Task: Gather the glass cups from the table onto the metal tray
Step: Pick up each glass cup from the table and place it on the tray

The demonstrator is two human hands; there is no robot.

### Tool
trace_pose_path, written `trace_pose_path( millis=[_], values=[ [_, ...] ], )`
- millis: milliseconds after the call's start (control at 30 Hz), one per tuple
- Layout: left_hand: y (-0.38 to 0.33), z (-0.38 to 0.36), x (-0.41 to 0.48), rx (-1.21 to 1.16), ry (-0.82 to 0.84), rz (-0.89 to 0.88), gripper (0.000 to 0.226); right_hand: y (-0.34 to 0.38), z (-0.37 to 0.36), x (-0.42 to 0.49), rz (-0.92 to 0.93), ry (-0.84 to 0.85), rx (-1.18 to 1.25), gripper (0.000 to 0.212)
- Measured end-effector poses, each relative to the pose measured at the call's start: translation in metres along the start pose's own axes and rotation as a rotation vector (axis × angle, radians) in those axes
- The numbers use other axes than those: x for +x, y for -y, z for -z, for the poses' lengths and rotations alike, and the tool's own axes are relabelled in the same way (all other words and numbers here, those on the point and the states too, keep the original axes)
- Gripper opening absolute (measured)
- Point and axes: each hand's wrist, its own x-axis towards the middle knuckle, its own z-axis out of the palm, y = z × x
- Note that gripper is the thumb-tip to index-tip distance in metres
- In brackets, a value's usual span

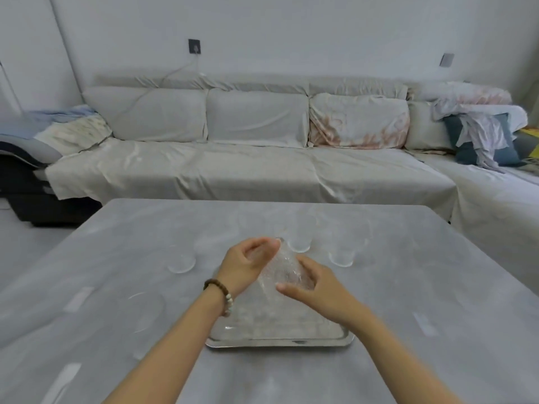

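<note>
A textured glass cup [282,268] hangs tilted above the metal tray [280,341], held between both hands. My left hand [248,265] grips its upper end and my right hand [313,287] grips its lower end. The tray lies on the grey table in front of me, partly hidden by my forearms. More clear glass cups stand on the table: one to the left [181,259], one behind my hands [300,237], one to the right [342,253]. Another faint glass cup [143,312] stands at the near left.
The grey table [423,287] stretches wide on both sides of the tray. Behind it runs a long covered sofa [248,158] with cushions, with piled clothes [478,132] at its right end.
</note>
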Motion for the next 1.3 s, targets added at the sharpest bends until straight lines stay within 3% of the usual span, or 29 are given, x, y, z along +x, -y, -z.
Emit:
trace_pose_path(
  millis=[133,267,367,500,667,1300],
  values=[
    [0.014,-0.017,0.021,0.095,0.05,-0.04,0.078,-0.018,0.003,0.008,-0.029,-0.012,-0.042,0.069],
    [0.046,-0.031,0.044,-0.001,0.02,0.018,0.068,-0.055,0.02,0.015,-0.091,-0.187,0.179,0.057],
    [0.088,-0.032,0.049,0.336,0.005,0.055,0.069,-0.088,0.034,0.025,-0.137,-0.326,0.159,0.079],
    [0.137,-0.031,0.054,0.884,0.097,0.022,0.076,-0.12,0.037,0.037,-0.153,-0.365,0.058,0.091],
    [0.161,-0.034,0.061,1.105,0.124,0.013,0.092,-0.138,0.027,0.05,-0.109,-0.398,0.009,0.091],
    [0.165,-0.034,0.061,1.106,0.111,-0.009,0.107,-0.138,0.021,0.061,-0.058,-0.332,-0.067,0.085]
  ],
)
